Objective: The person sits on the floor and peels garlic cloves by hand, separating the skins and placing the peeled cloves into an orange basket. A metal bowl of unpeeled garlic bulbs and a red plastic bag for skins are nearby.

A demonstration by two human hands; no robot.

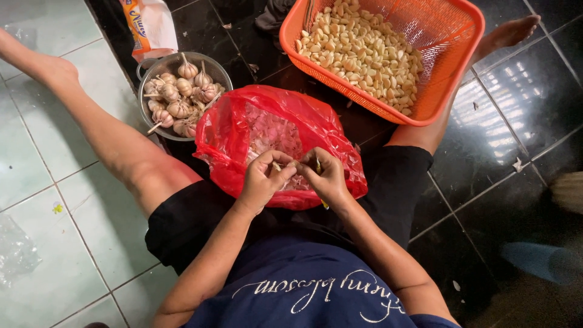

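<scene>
The floor (36, 182) is tiled, pale green on the person's left and glossy black (516, 103) on the right, and the person sits on it with legs spread wide, seen from above. Nearest the camera is a dark blue shirt (303, 285) with pale script across it, and above that black shorts (194, 218).

Both forearms reach forward and meet over the lap. The left hand (262, 179) is curled, fingers pinched on a small garlic clove (277, 166) held between thumb and fingertips. The right hand (327, 176) is closed tight just beside it, touching the left hand's fingertips, and grips a small knife with a yellowish handle (322, 197) that shows only in part; the blade cannot be made out. The clove sits between the two hands, directly above a red plastic bag (243, 127).

That bag lies open on the floor between the thighs, and pale pinkish garlic skins (270, 133) show inside it. Just beyond it on the left stands a round metal colander (146, 109) filled with whole garlic bulbs (179, 97), touching the bag's edge. Behind the colander lies a white and orange packet (149, 24).

Farther off on the right, an orange plastic basket (449, 54) rests tilted against the right leg and holds a heap of peeled cloves (358, 48). A bare foot (513, 30) shows past its rim.
</scene>
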